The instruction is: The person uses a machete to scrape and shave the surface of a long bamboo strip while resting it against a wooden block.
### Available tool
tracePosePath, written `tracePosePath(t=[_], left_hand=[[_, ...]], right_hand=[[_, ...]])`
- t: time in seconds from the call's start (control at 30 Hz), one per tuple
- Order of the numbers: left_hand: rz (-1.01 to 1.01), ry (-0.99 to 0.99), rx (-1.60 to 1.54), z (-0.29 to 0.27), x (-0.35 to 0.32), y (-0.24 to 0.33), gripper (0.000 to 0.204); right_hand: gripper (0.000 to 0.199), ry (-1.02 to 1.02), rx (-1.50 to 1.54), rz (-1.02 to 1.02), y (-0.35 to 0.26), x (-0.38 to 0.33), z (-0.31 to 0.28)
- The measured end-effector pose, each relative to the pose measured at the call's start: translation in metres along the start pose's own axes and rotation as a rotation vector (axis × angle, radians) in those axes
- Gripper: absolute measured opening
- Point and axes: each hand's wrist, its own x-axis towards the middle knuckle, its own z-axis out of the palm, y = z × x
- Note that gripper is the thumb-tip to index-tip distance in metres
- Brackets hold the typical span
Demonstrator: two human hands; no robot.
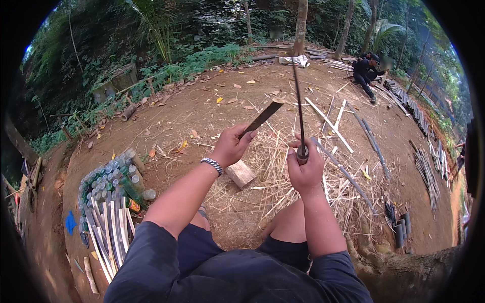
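My left hand (231, 147), with a chain bracelet at the wrist, is closed round the lower end of a short, dark, flat bamboo strip (261, 119), which slants up to the right. My right hand (308, 170) grips the handle of a long knife (298, 96). Its thin dark blade stands upright, seen nearly edge-on, apart from the strip. Below and between the hands a squared wooden block (241, 174) lies on the ground. Pale bamboo shavings (273, 194) are strewn round it, between and beyond my knees.
Glass bottles (115, 177) and a bundle of split strips (110, 230) lie at my left. Pale slats (331, 123) and grey poles (374, 141) lie ahead right. A thick root (414, 267) runs at lower right. People in dark clothes (365, 70) sit far right.
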Motion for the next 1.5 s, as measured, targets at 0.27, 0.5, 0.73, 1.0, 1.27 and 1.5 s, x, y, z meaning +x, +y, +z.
tracePosePath(t=[0.27,0.5,0.73,1.0,1.27,1.5], left_hand=[[0.204,0.064,-0.016,0.084,0.021,0.000,0.016],[0.224,0.020,-0.038,0.140,0.026,0.012,0.016],[0.230,-0.027,0.031,0.155,0.024,0.011,0.017],[0.182,-0.076,0.004,0.140,0.022,0.016,0.019],[0.160,0.354,-0.286,0.005,0.078,0.026,0.035],[0.472,0.599,-0.468,-0.153,0.098,0.070,0.040]], right_hand=[[0.038,-0.053,-0.850,-0.392,-0.006,0.022,-0.079],[0.034,-0.062,-1.163,-0.237,0.024,0.015,-0.119],[0.031,0.061,-1.404,-0.047,0.027,0.020,-0.178],[0.042,0.293,-1.208,0.509,0.036,0.026,-0.265],[0.039,0.103,-0.228,0.746,0.102,-0.030,-0.175],[0.032,-0.005,0.083,0.795,0.147,-0.058,-0.084]])
